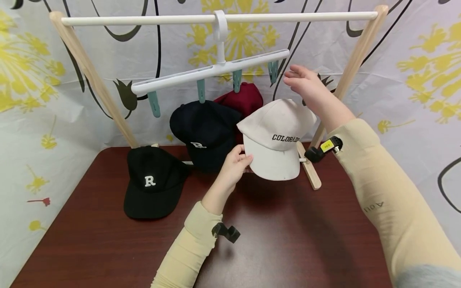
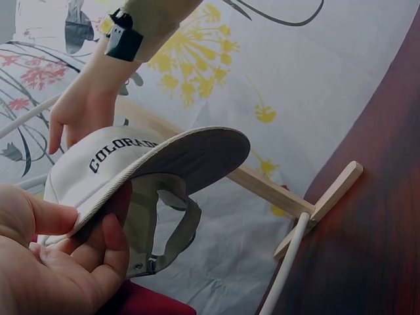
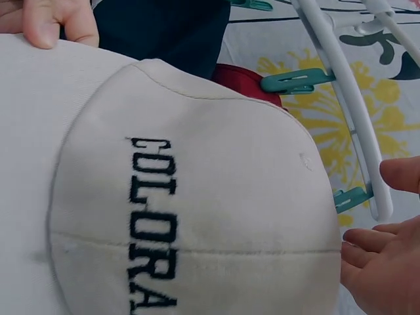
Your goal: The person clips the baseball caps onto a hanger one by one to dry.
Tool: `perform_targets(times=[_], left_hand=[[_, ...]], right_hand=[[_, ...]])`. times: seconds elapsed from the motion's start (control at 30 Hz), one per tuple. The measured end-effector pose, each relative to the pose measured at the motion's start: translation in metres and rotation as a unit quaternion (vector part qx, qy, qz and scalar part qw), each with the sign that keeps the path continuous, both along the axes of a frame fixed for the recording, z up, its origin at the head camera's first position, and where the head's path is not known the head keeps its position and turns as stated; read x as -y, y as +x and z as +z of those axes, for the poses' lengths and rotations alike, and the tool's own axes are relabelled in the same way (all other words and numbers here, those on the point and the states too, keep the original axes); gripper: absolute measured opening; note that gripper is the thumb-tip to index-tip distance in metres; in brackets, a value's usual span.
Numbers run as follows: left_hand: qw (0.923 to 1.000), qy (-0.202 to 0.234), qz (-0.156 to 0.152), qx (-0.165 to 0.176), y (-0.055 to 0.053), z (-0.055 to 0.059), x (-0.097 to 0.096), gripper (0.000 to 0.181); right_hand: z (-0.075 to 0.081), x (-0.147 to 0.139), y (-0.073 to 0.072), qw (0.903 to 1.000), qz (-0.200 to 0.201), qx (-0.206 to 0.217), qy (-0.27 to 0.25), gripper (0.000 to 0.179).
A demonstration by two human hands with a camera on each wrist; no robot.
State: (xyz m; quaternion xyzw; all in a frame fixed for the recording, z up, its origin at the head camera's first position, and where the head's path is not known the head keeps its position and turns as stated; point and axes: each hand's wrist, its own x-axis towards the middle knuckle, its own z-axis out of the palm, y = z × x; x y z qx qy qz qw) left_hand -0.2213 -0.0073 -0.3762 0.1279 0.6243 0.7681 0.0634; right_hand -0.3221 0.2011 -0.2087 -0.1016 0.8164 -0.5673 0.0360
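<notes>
My left hand (image 1: pixel 233 165) pinches the left edge of the brim of a white cap (image 1: pixel 277 130) with dark COLORADO lettering. In the left wrist view, the thumb lies on top of the brim and the fingers curl beneath it. The cap is held up off the table, its back strap (image 2: pixel 180 230) showing below the brim. Just above the cap's crown, my right hand (image 1: pixel 307 86) is raised with its fingers extended, holding nothing. It is beside the right end of a white hanger (image 1: pixel 212 72), close to the rightmost teal clip (image 3: pixel 354 199).
A navy cap (image 1: pixel 205 128) and a dark red cap (image 1: pixel 248 98) are at the middle clips. On the table (image 1: pixel 108 248) at left sits a black cap (image 1: pixel 155 192) with a white R. The hanger tilts from a white rod (image 1: pixel 306 17) between wooden posts (image 1: pixel 91 76).
</notes>
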Motion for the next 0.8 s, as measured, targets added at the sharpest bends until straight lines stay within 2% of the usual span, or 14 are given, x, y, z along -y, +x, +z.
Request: perform_targets(times=[0.47, 0.8], left_hand=[[1.0000, -0.004, 0.004, 0.006, 0.001, -0.001, 0.001, 0.016], [0.9999, -0.006, 0.001, 0.009, 0.002, -0.003, 0.001, 0.014]], right_hand=[[0.006, 0.014, -0.014, 0.9990, 0.003, 0.024, -0.038, 0.072], [0.007, 0.016, -0.018, 0.9973, -0.001, 0.035, -0.065, 0.072]])
